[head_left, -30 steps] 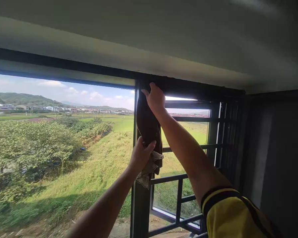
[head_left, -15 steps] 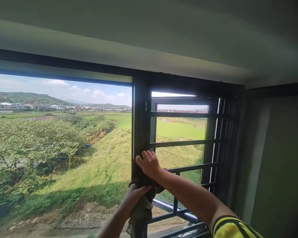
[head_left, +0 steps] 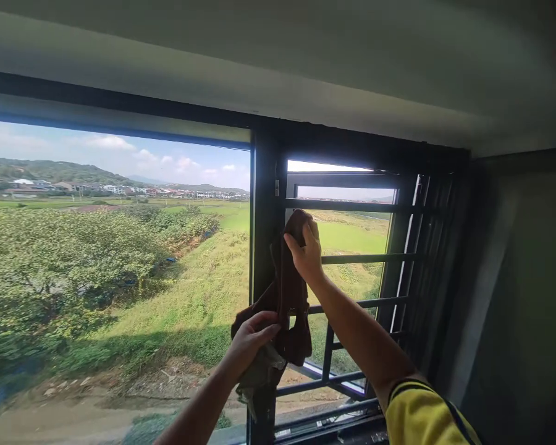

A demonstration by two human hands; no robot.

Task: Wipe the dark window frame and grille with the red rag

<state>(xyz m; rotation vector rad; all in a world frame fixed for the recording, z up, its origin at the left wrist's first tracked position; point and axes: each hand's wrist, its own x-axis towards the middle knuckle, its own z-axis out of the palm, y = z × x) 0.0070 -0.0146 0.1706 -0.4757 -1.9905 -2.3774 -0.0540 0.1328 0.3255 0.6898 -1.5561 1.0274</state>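
At window frame's centre post (head_left: 263, 247): both hands have come up since half a second ago, when they were low on the post by the bottom rails. Dark brown cloth (head_left: 290, 290) now hangs stretched alongside the post, beside the upper bars rather than bunched low. Big fixed pane (head_left: 115, 259) to the left looks onto fields, trees and far houses; pale ceiling (head_left: 306, 55) above; dark wall (head_left: 523, 278) on the right. Barred grille (head_left: 356, 259) fills the right opening, its horizontal rails behind the cloth and forearm. Right hand (head_left: 307, 250) pinches the cloth's top end, fingers closed. Left hand (head_left: 252, 337) clutches the lower bunched end, near the post's lower part.
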